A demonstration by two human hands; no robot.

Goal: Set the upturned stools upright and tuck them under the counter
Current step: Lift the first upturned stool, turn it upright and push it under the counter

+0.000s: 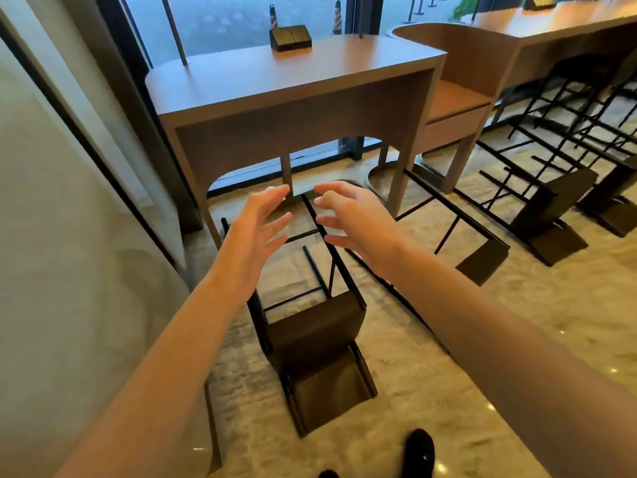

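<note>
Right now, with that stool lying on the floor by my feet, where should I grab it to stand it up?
Probably by the two upper black legs of the nearest stool, one in each hand, reaching down from above. It lies tipped over with its legs pointing toward the counter. The left hand and right hand are open above those thin bars, which fingers can wrap around.

1. The nearest stool (317, 343) has its upper legs partly covered by both outstretched hands
2. The second stool (482, 260) is partly hidden behind the right forearm (482, 326)
3. The black shoe (418, 450) is cut off by the bottom edge
4. The farthest stools (586, 98) under the long desk (551, 25) blur into a tangle of black legs
</note>
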